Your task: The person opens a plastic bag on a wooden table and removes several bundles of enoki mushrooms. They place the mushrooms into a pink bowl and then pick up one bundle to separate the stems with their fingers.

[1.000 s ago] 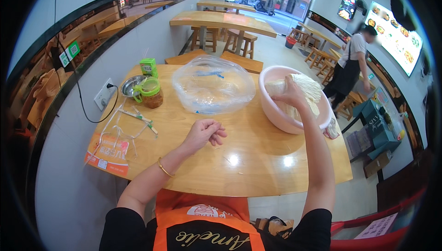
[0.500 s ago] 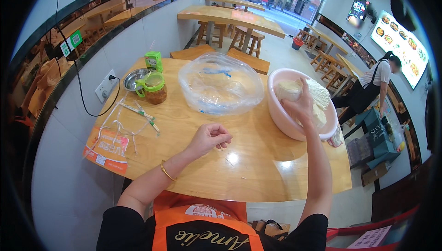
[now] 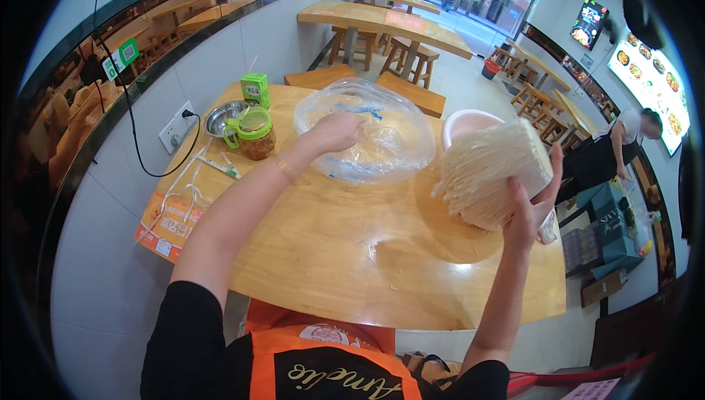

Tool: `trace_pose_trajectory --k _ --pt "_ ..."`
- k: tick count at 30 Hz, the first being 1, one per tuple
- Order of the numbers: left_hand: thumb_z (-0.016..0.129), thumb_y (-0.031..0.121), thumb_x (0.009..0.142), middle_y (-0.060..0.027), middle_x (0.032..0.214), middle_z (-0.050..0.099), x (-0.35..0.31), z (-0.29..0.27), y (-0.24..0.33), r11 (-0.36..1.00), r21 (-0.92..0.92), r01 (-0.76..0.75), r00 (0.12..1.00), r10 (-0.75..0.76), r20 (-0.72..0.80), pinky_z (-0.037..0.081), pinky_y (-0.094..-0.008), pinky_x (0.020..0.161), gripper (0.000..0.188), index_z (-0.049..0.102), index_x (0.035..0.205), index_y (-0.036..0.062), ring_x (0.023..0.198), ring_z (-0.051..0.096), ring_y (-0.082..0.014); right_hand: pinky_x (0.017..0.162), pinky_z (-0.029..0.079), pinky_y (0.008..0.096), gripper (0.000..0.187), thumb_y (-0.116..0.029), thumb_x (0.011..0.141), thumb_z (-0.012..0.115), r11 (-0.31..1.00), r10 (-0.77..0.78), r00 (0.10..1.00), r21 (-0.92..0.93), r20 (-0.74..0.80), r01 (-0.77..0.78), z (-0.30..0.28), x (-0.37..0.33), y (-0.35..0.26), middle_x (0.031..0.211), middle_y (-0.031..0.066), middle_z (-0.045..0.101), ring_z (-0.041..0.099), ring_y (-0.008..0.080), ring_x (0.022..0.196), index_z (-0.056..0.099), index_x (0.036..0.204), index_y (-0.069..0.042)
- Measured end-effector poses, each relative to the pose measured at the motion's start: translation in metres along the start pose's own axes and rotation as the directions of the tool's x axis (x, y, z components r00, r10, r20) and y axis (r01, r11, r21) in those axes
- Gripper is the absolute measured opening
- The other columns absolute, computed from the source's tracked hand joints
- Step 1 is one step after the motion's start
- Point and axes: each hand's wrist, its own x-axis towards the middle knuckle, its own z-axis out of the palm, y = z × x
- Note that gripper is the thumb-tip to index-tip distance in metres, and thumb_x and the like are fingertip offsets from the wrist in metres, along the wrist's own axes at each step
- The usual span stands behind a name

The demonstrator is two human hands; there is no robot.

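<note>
In the head view, the cream-white bundle of long, thin, enoki-like mushroom strands (image 3: 481, 172) is up in the right hand (image 3: 530, 209), whose thumb and fingers are spread around its near side and compact end, grasping it. Its long axis runs mostly sideways: the firm, rounded end is at the right, and the loose, fringed tips point left and slightly toward the wearer. The bundle hides much of the pale pink, round plastic bowl (image 3: 464, 127) behind it. To its left, near the fringed tips, sits the clear, puffed-up plastic bag with blue marks (image 3: 400, 139) on the light yellow-brown wooden surface (image 3: 330, 253). The left hand (image 3: 339, 133) is at that bag, well apart from the bundle, which lies to its right. Its fingers look bent, but their tips are unclear, so I cannot tell whether they pinch the film or only rest against it.

Half a second earlier, the right hand was gripping the bundle inside the bowl; now the bundle is out and turned sideways. The left hand, then loosely curled above the bare near part of the surface, has gone forward to the bag.
</note>
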Motion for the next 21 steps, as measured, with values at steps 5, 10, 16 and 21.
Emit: trace_pose_trajectory --k 5,10,16,21 --pt "0.056 0.049 0.09 -0.0206 0.148 0.044 0.013 0.045 -0.026 0.903 0.425 0.06 0.945 -0.189 0.266 0.04 -0.0429 0.108 0.065 0.052 0.138 0.0053 0.133 0.046 -0.032 0.106 0.042 0.0372 0.104 -0.016 0.066 0.077 0.976 0.15 0.989 0.159 0.009 -0.149 0.009 -0.027 0.017 0.137 0.0153 0.05 0.052 0.0267 0.123 0.024 0.155 -0.007" --pt "0.056 0.058 0.088 -0.0214 0.157 0.028 0.025 0.054 -0.063 0.968 0.249 0.032 0.889 -0.141 0.435 0.024 -0.0458 0.119 0.079 0.041 0.148 0.0084 0.145 0.03 -0.0328 0.106 0.043 0.0387 0.107 -0.021 0.065 0.081 0.94 0.229 0.971 0.244 0.071 -0.239 0.005 -0.034 0.025 0.137 0.0154 0.049 0.052 0.0274 0.124 0.023 0.155 -0.005" --pt "0.058 0.035 0.093 -0.0187 0.109 0.067 0.033 0.026 -0.068 0.994 0.093 0.049 0.986 -0.063 0.155 0.047 -0.042 0.095 0.038 0.068 0.106 0.0016 0.1 0.065 -0.025 0.107 0.042 0.0404 0.108 -0.025 0.066 0.082 0.926 0.265 0.961 0.255 0.082 -0.277 0.004 -0.04 0.03 0.138 0.0157 0.049 0.052 0.0283 0.125 0.024 0.154 -0.004" --pt "0.062 0.02 0.095 -0.0088 0.074 0.071 -0.004 -0.024 -0.004 0.844 -0.535 -0.041 0.925 -0.17 -0.339 0.053 -0.0299 0.06 0.024 0.069 0.086 -0.0013 0.066 0.068 -0.0134 0.107 0.043 0.0415 0.108 -0.027 0.064 0.082 0.865 0.357 0.924 0.324 0.139 -0.383 0.003 -0.044 0.033 0.138 0.016 0.049 0.052 0.0287 0.126 0.025 0.154 -0.004"
